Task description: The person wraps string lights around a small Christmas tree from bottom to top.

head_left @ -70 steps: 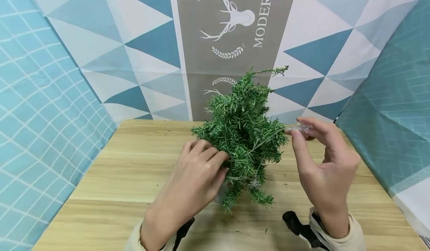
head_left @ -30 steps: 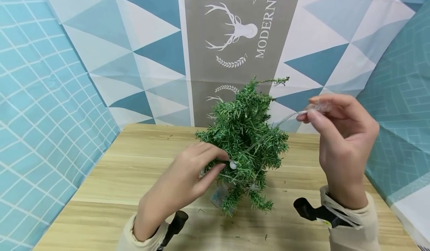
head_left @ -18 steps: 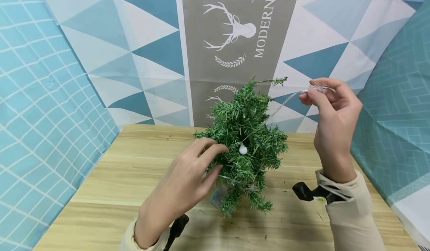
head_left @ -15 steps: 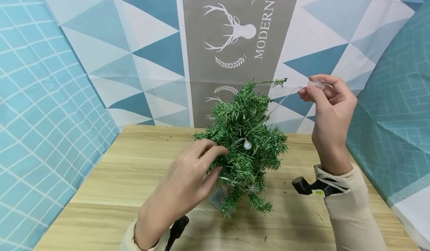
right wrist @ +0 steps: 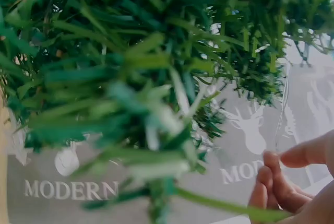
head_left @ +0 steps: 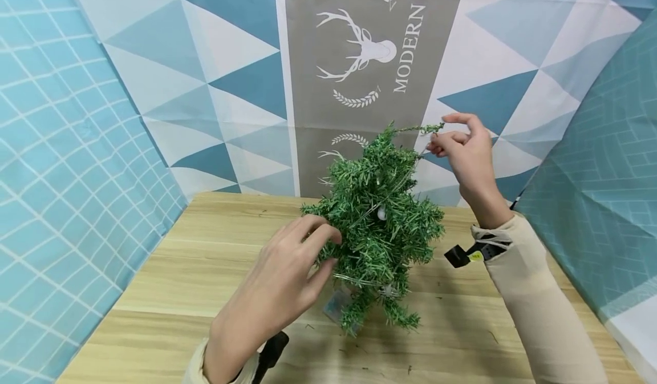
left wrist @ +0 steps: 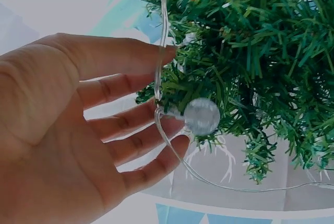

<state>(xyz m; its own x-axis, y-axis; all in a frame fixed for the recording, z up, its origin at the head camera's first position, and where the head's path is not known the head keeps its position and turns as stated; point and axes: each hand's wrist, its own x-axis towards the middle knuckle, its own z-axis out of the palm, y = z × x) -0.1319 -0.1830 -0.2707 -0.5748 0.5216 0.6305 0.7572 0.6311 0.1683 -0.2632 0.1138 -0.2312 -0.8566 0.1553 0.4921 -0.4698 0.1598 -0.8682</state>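
A small green artificial Christmas tree [head_left: 372, 258] stands on the table, wound with a clear-wired string of lights. My right hand [head_left: 469, 161] is at the upper right of the tree, by the branch at its tip. It pinches the light string [right wrist: 283, 104] between thumb and fingertips. My left hand [head_left: 279, 275] is at the tree's left side, fingers relaxed and apart. In the left wrist view the clear wire [left wrist: 160, 72] runs across its thumb and fingertips, beside a round frosted bulb [left wrist: 202, 117]. A white bulb [head_left: 381, 213] rests on the front branches, and a snowflake light [head_left: 388, 290] sits lower down.
A pale translucent object [head_left: 336, 304] shows at the tree's lower left. Green needle scraps [head_left: 409, 369] lie on the wooden table [head_left: 154, 292]. Patterned cloths hang behind the table [head_left: 246, 87] and on both sides.
My right hand has pulled the string away to the right, raised it, then moved left toward the treetop. The left fingers have drawn back from the branches, and a white bulb has shifted up the tree's front.
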